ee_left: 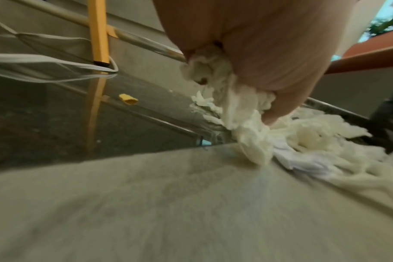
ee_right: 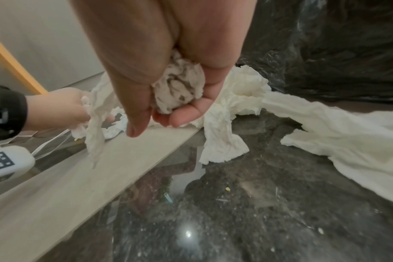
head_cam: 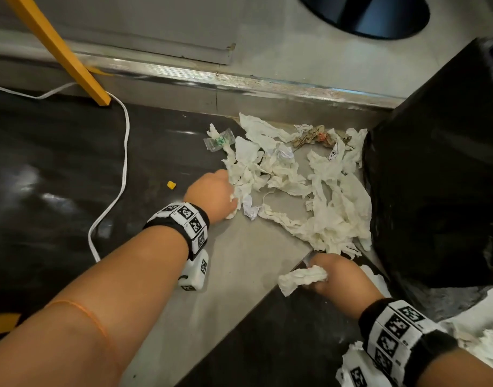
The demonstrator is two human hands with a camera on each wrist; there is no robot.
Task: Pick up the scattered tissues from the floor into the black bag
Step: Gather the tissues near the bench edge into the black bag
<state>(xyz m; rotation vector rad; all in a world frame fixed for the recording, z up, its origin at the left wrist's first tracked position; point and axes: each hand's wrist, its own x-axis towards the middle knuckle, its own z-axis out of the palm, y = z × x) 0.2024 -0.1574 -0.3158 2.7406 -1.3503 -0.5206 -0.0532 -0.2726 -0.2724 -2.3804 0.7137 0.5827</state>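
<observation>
A pile of crumpled white tissues (head_cam: pixel 309 188) lies on the floor against the black bag (head_cam: pixel 435 169), which fills the right side. My left hand (head_cam: pixel 211 192) grips a bunch of tissue (ee_left: pixel 236 106) at the pile's left edge, low over the floor. At the pile's near edge my right hand (head_cam: pixel 340 277) holds a wadded tissue (head_cam: pixel 301 277), which shows balled in the curled fingers (ee_right: pixel 180 88) in the right wrist view. More tissue strips (ee_right: pixel 325 127) trail over the dark floor beside the bag (ee_right: pixel 348 44).
A yellow leg (head_cam: pixel 58 48) and a white cable (head_cam: pixel 122 169) lie to the left. A small yellow scrap (head_cam: pixel 171 185) sits on the dark floor. A clear wrapper (head_cam: pixel 218 141) and brownish paper (head_cam: pixel 312 135) lie among the tissues. A metal threshold (head_cam: pixel 239 82) runs behind.
</observation>
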